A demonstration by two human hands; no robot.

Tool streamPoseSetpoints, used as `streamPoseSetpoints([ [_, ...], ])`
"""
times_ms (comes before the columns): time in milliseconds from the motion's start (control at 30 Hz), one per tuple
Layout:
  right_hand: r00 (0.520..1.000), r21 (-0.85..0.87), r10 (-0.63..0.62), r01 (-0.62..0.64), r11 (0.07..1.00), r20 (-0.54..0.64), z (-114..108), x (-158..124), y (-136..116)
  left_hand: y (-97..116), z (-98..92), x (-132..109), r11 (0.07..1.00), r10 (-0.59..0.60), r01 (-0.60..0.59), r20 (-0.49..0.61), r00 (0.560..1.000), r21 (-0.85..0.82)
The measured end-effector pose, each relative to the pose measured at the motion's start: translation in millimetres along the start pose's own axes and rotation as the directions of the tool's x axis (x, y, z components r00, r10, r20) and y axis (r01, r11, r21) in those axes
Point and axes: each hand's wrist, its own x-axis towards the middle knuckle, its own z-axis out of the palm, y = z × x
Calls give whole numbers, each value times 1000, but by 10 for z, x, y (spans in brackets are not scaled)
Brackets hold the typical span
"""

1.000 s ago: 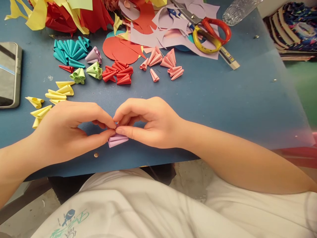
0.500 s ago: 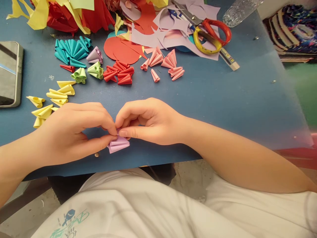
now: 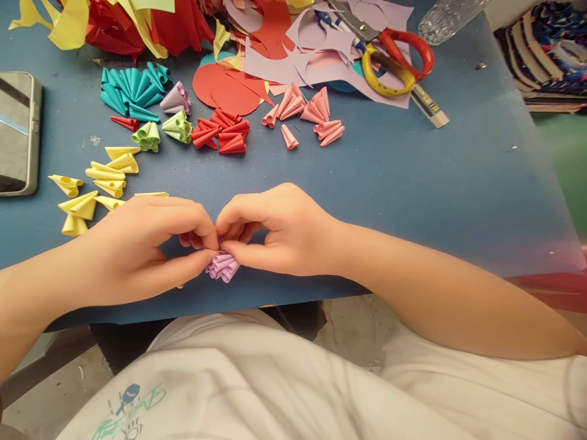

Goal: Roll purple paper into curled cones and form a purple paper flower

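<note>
Near the table's front edge, my left hand (image 3: 160,247) and my right hand (image 3: 279,235) meet, fingertips almost touching. Both pinch a bunch of purple paper cones (image 3: 223,267) between thumb and fingers. The cones' rolled open ends point down toward me; their tips are hidden under my fingers. Just behind my left hand lie several yellow paper cones (image 3: 109,171), one partly covered by the hand. Farther back sit red paper cones (image 3: 224,131), green cones (image 3: 147,136), teal cones (image 3: 132,91), another purple cone bunch (image 3: 176,99) and pink cones (image 3: 316,110).
A phone (image 3: 18,131) lies at the left edge. Scissors (image 3: 389,61) with red and yellow handles rest on purple paper scraps (image 3: 316,61) beside a box cutter (image 3: 430,107). Red paper circles (image 3: 220,88) lie nearby. A clear bottle (image 3: 449,21) is at the back right.
The purple cone bunch has turned between my fingers, so its rolled ends now face me rather than its side. My hands have hardly shifted.
</note>
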Motion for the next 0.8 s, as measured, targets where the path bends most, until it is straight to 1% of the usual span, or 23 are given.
streamPoseSetpoints([
  [67, 996, -153, -70, 60, 986, -59, 26, -15, 2, 12, 5, 2, 998, -57, 58, -33, 998, 18],
  [167, 986, -343, -129, 87, 935, -101, 57, -28, -3, 24, 18, 6, 993, -117, 117, -94, 989, -3],
  [267, 981, -451, -166, 105, 886, -98, 71, -36, -11, 12, 24, 6, 993, -114, 108, -127, 985, -52],
  [367, 975, -494, -198, 122, 861, -105, 66, -45, -22, -13, 12, 3, 996, -83, 76, -151, 985, -53],
  [533, 969, -506, -224, 140, 851, -109, 50, -48, -29, -33, -19, 7, 996, -86, 82, -126, 988, -36],
  [600, 970, -482, -213, 132, 866, -116, 49, -45, -23, -41, -22, 10, 998, -62, 64, -130, 990, 10],
  [700, 976, -367, -160, 96, 925, -149, 48, -37, -8, -52, -22, 5, 994, -8, 25, -152, 988, 109],
  [800, 981, -166, -105, 77, 983, -162, 41, -25, 10, -45, -19, -6, 985, 7, 25, -183, 983, 173],
])
